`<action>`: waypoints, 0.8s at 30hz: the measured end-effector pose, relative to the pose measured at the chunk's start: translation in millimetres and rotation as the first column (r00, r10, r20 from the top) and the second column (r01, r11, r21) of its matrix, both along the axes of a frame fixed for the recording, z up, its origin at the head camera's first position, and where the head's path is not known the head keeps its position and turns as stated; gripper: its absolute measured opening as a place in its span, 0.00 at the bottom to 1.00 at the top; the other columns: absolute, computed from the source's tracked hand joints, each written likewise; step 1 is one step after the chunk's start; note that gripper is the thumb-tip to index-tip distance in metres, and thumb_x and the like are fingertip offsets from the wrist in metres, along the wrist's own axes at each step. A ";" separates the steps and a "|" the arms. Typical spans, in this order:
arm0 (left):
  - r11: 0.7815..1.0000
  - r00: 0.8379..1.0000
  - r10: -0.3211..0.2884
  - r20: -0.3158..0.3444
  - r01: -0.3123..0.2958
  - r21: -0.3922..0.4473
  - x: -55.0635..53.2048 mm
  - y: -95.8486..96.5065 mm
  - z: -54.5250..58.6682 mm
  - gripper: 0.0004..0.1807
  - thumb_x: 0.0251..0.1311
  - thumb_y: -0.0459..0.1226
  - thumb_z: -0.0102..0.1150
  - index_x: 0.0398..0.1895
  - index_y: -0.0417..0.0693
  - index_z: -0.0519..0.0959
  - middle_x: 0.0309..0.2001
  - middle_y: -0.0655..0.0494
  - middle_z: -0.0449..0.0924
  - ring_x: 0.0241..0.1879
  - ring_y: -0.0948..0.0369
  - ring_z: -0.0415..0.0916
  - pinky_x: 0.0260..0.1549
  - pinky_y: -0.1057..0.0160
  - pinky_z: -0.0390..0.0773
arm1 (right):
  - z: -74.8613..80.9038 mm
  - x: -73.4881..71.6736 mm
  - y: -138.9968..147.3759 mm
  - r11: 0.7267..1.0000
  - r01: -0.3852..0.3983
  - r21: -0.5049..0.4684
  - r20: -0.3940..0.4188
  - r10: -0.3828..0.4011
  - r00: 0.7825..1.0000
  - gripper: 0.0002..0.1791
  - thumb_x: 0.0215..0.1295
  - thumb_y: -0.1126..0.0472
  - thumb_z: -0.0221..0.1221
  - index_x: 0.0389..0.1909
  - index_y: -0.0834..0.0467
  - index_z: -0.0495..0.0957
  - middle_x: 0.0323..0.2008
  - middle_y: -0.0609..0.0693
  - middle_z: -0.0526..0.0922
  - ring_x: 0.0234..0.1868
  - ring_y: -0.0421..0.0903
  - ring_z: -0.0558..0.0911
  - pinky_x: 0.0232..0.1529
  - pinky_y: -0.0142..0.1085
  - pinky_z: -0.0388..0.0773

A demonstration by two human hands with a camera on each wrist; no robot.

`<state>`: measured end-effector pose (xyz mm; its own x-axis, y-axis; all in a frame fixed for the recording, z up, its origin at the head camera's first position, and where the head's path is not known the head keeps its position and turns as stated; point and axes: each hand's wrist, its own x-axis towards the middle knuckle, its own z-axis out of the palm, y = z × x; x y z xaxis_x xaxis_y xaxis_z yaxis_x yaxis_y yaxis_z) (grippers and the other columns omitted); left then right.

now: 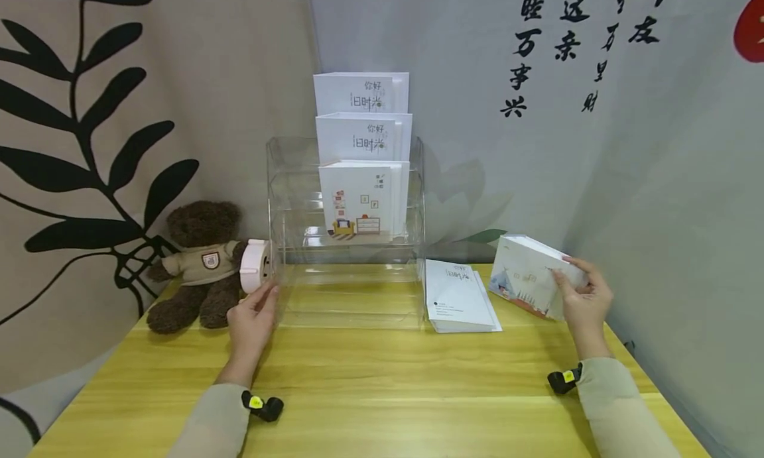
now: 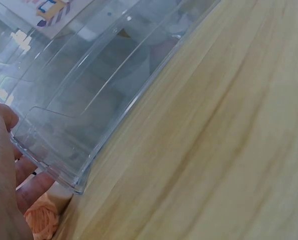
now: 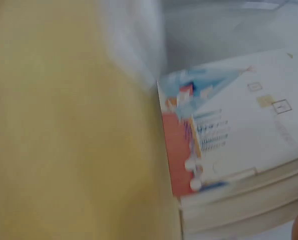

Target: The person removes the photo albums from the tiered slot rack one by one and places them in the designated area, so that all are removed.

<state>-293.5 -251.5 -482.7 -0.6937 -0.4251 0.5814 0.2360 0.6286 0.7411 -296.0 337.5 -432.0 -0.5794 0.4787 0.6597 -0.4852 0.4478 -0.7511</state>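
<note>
My left hand (image 1: pixel 253 322) grips the left side wall of a clear plastic display rack (image 2: pixel 83 175); in the left wrist view the thumb is on the inner side and fingers lie outside. Three tiers of the rack hold white card packs, the lowest pack (image 1: pixel 358 199) printed with a furnished room. At the right, my right hand (image 1: pixel 585 302) holds a thick stack of cards (image 1: pixel 525 282) by its right end, tilted above the table. Its printed face, with a blue and red picture, fills part of the right wrist view.
Another pile of white cards (image 1: pixel 459 299) lies on the wooden table (image 1: pixel 382 392) beside the rack's right side. A brown teddy bear (image 1: pixel 209 266) sits left of the rack, with a small pink object (image 1: pixel 255 266) next to it. Fabric backdrops (image 1: pixel 465 40) stand behind.
</note>
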 end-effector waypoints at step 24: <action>1.000 1.000 -0.005 0.020 0.004 0.009 2.6 1.7 2.6 0.15 0.66 0.45 0.65 0.52 0.52 0.88 0.47 0.55 0.87 0.36 0.88 0.71 0.36 0.85 0.68 | -53.7 -10.2 31.9 0.966 -0.080 -0.244 0.524 0.201 0.828 0.32 0.59 0.47 0.72 0.60 0.56 0.77 0.44 0.38 0.82 0.41 0.34 0.77 0.38 0.26 0.74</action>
